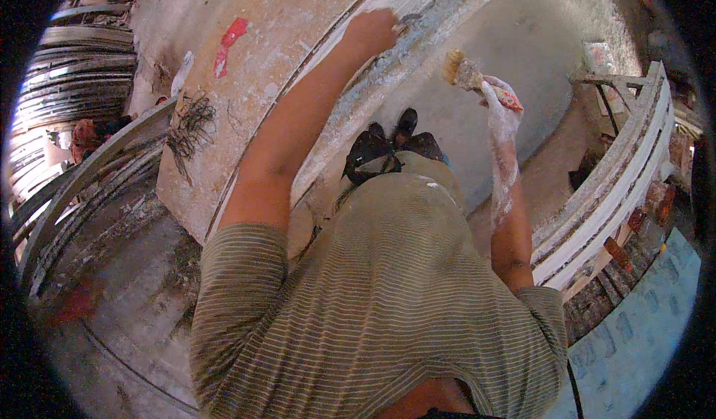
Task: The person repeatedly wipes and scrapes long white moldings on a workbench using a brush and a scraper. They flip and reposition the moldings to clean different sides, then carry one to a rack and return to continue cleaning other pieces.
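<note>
My left hand (371,31) reaches out and presses on a long white plaster moulding strip (418,27) that runs along the edge of a dusty work slab (283,16); its fingers are curled on the strip. My right hand (498,95), coated in white plaster, holds a paintbrush (466,72) with pale bristles and a red handle, raised above the grey floor to the right of the strip. My striped olive shirt fills the lower middle, and my dark shoes (391,143) show below the slab edge.
A red scrap (230,42) and a tangle of dark fibre (190,124) lie on the slab. Stacked white mouldings (608,195) stand at the right, more curved strips (74,68) at the far left. A wooden stand (608,80) is at upper right.
</note>
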`<state>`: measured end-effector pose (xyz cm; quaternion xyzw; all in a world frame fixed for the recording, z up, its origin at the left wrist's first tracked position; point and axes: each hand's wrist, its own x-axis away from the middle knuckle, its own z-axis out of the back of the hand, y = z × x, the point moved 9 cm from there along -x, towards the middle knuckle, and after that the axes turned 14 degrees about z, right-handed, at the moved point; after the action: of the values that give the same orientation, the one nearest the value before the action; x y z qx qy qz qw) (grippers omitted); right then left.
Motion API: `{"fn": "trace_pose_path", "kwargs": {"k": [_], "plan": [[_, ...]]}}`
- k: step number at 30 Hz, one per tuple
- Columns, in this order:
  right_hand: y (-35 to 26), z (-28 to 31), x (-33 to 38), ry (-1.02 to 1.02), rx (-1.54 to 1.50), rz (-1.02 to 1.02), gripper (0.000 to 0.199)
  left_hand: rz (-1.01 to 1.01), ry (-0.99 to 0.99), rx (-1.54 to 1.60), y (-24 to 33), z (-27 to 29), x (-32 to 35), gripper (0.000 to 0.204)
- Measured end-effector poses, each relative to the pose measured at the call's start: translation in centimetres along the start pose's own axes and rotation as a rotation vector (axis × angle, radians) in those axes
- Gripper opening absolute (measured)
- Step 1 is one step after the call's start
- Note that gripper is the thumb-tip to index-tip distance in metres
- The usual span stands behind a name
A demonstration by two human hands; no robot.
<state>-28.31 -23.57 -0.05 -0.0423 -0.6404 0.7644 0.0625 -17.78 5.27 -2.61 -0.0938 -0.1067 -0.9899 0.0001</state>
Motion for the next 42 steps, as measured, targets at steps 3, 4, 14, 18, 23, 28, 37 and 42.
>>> {"fn": "trace_pose_path", "kwargs": {"k": [3, 4, 14, 18, 23, 28, 37, 42], "plan": [[0.4, -1.1, 0.9, -0.028, -0.028, -0.025, 0.021, -0.092, 0.085, 0.129, -4.2, 0.3, 8.3, 0.025], [0.4, -1.9, 1.5, -0.04, -0.038, -0.04, 0.02, 0.083, -0.087, 0.132, -7.7, -1.5, 10.9, 0.026], [1.0, -5.2, 4.3, -0.022, -0.163, -0.156, 0.022, 0.012, -0.045, 0.164, -8.9, -1.3, 13.5, 0.031], [-1.0, -5.3, 2.7, -0.065, -0.098, -0.037, 0.024, 0.104, -0.063, 0.253, -2.3, 0.2, 4.7, 0.028], [-0.4, -6.9, 0.9, -0.258, -0.109, 0.116, 0.022, 0.173, 0.004, 0.338, -6.8, -1.1, 13.7, 0.033], [-8.5, -22.3, 10.6, -0.814, -0.202, 0.637, 0.022, 0.732, -0.185, 0.85, -23.0, -4.4, 38.7, 0.037], [1.7, -22.0, -4.0, -0.982, 0.047, 0.411, 0.018, 0.864, -0.118, 0.952, -26.5, -9.3, 44.9, 0.032], [-4.5, -15.5, -13.3, -0.632, 0.418, 0.524, 0.019, 0.837, -0.174, 1.041, -17.0, -1.8, 32.4, 0.024]]}}
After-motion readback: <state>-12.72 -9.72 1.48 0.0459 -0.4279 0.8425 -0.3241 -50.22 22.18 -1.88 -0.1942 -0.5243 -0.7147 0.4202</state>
